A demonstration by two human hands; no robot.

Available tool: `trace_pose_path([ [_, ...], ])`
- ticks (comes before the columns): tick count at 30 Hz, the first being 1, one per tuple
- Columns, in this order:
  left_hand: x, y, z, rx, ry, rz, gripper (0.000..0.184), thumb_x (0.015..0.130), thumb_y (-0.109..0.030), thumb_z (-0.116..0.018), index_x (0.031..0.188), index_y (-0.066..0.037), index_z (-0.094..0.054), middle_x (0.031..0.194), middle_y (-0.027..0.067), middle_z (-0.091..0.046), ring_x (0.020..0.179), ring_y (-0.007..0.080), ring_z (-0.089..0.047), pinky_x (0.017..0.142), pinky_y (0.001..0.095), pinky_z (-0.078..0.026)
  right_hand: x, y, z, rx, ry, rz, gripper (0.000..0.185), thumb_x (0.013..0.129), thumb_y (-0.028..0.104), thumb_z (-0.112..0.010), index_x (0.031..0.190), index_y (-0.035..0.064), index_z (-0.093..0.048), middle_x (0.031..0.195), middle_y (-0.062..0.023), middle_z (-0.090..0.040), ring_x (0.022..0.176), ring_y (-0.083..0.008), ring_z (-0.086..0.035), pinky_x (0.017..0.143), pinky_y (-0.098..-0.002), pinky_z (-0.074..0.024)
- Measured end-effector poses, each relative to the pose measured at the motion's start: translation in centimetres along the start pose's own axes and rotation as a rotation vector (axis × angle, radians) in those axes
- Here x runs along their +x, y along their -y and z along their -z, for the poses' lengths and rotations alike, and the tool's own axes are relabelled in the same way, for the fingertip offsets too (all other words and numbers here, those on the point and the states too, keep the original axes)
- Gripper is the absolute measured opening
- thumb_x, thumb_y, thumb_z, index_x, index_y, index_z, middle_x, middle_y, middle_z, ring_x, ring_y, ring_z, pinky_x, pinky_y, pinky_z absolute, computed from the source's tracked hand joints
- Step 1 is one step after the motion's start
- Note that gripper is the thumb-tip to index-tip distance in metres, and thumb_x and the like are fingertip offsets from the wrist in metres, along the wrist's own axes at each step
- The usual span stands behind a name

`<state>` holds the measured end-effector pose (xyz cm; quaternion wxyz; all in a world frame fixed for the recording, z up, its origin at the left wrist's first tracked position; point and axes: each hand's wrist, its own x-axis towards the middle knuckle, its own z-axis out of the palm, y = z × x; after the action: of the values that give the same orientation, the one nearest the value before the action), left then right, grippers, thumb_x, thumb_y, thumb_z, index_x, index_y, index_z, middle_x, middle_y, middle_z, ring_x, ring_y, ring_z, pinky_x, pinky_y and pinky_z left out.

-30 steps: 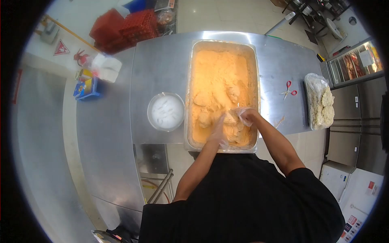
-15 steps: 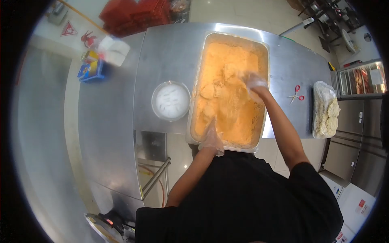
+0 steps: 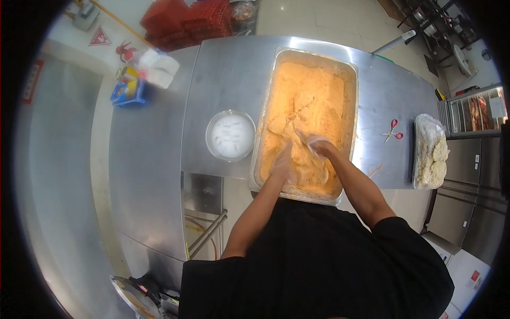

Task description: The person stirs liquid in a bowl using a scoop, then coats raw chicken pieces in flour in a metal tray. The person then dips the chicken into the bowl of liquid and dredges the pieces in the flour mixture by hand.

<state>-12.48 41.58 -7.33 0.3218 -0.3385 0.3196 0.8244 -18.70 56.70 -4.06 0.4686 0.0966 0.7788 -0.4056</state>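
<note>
Gloved left hand point(image 3: 283, 162) and right hand point(image 3: 319, 145) dip into orange breading powder point(image 3: 311, 82) toward six o'clock in a metal pan point(image 3: 350, 109); finger closure cannot be told. It looks light, loose, soft, likely best scooped from beneath.

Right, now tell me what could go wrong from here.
The near end of the pan appears to jut past the edge of the table, so pressing hard there could shift or tip it. Both the left hand and the right hand are in the orange powder; brisk mixing might fling some into the bowl close beside the pan.
</note>
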Motion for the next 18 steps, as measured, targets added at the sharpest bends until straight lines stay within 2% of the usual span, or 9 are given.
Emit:
trace_pose_path([
  [3, 1.7, -0.6, -0.4, 0.601, -0.217, -0.099, 0.066, 0.095, -0.044, -0.047, 0.146, -0.005, -0.031, 0.145, 0.0160, -0.040, 0.133, 0.0272, -0.040, 0.110, 0.0366, -0.032, -0.7, -1.4, -0.8, 0.428, -0.076, -0.043, 0.060, 0.095, 0.053, -0.045, 0.140, 0.0120, -0.046, 0.140, -0.0155, -0.047, 0.124, -0.0255, -0.048, 0.103, -0.0346, -0.0368],
  [6, 3.0, -1.0, 0.1, 0.858, -0.062, -0.394, 0.069, 0.094, -0.051, -0.043, 0.141, -0.002, -0.038, 0.141, 0.0214, -0.043, 0.132, 0.0311, -0.041, 0.108, 0.0388, -0.034, 0.4, -4.4, 0.6, 0.859, 0.123, 0.046, 0.054, 0.096, 0.047, -0.050, 0.140, 0.0159, -0.047, 0.142, -0.0140, -0.044, 0.124, -0.0245, -0.047, 0.100, -0.0336, -0.0394],
  [8, 3.9, -2.2, -0.8, 1.046, -0.086, -0.408, 0.073, 0.093, -0.058, -0.043, 0.141, -0.003, -0.040, 0.139, 0.0235, -0.046, 0.127, 0.0321, -0.045, 0.105, 0.0391, -0.036, -1.0, -4.6, 1.1, 0.675, -0.140, 0.104, 0.055, 0.095, 0.046, -0.051, 0.139, 0.0131, -0.048, 0.141, -0.0154, -0.045, 0.124, -0.0242, -0.047, 0.097, -0.0351, -0.0426],
  [10, 2.2, -5.2, -4.9, 1.234, -0.313, -0.132, 0.077, 0.092, -0.059, -0.047, 0.145, -0.005, -0.036, 0.137, 0.0232, -0.047, 0.119, 0.0305, -0.051, 0.103, 0.0374, -0.038, -1.5, -4.6, 2.0, 0.354, -0.316, 0.207, 0.055, 0.094, 0.047, -0.053, 0.136, 0.0103, -0.050, 0.135, -0.0162, -0.050, 0.121, -0.0245, -0.049, 0.097, -0.0351, -0.0435],
  [12, 4.4, -4.7, -1.9, 1.468, -0.214, -0.055, 0.071, 0.094, -0.054, -0.045, 0.145, -0.005, -0.035, 0.132, 0.0260, -0.049, 0.117, 0.0318, -0.053, 0.102, 0.0379, -0.039, -1.4, -4.0, 4.5, 0.011, -0.377, 0.227, 0.057, 0.092, 0.048, -0.054, 0.132, 0.0081, -0.053, 0.128, -0.0161, -0.056, 0.118, -0.0257, -0.052, 0.100, -0.0340, -0.0417],
  [14, 3.7, -3.0, 0.2, 1.744, -0.190, -0.141, 0.067, 0.096, -0.052, -0.043, 0.141, -0.003, -0.039, 0.125, 0.0262, -0.054, 0.114, 0.0338, -0.055, 0.100, 0.0396, -0.040, -3.6, 1.2, 6.9, -0.106, -0.387, 0.001, 0.059, 0.091, 0.050, -0.053, 0.132, 0.0070, -0.053, 0.131, -0.0157, -0.056, 0.120, -0.0273, -0.052, 0.103, -0.0339, -0.0394],
  [15, 1.5, -1.4, 1.0, 1.908, -0.213, -0.274, 0.065, 0.096, -0.053, -0.042, 0.137, -0.002, -0.043, 0.120, 0.0250, -0.058, 0.112, 0.0351, -0.056, 0.098, 0.0410, -0.041, -1.2, 1.3, 7.6, -0.213, -0.553, 0.055, 0.060, 0.091, 0.051, -0.052, 0.132, 0.0076, -0.053, 0.133, -0.0149, -0.054, 0.122, -0.0279, -0.051, 0.104, -0.0347, -0.0382],
  [17, -3.0, 0.6, 1.3, 1.713, -0.293, -0.362, 0.064, 0.096, -0.053, -0.041, 0.135, -0.002, -0.046, 0.119, 0.0225, -0.060, 0.111, 0.0359, -0.057, 0.096, 0.0421, -0.042, 3.7, 2.6, 9.7, -0.328, -0.713, 0.176, 0.062, 0.090, 0.053, -0.050, 0.133, 0.0084, -0.052, 0.138, -0.0142, -0.050, 0.127, -0.0284, -0.048, 0.107, -0.0356, -0.0356],
  [18, -5.4, 1.0, 0.6, 1.354, -0.345, -0.310, 0.063, 0.096, -0.052, -0.041, 0.137, -0.003, -0.045, 0.122, 0.0213, -0.059, 0.112, 0.0355, -0.057, 0.097, 0.0417, -0.042, 5.9, 3.7, 10.6, -0.334, -0.708, 0.238, 0.063, 0.090, 0.054, -0.048, 0.134, 0.0086, -0.051, 0.141, -0.0143, -0.048, 0.128, -0.0284, -0.047, 0.108, -0.0359, -0.0342],
])
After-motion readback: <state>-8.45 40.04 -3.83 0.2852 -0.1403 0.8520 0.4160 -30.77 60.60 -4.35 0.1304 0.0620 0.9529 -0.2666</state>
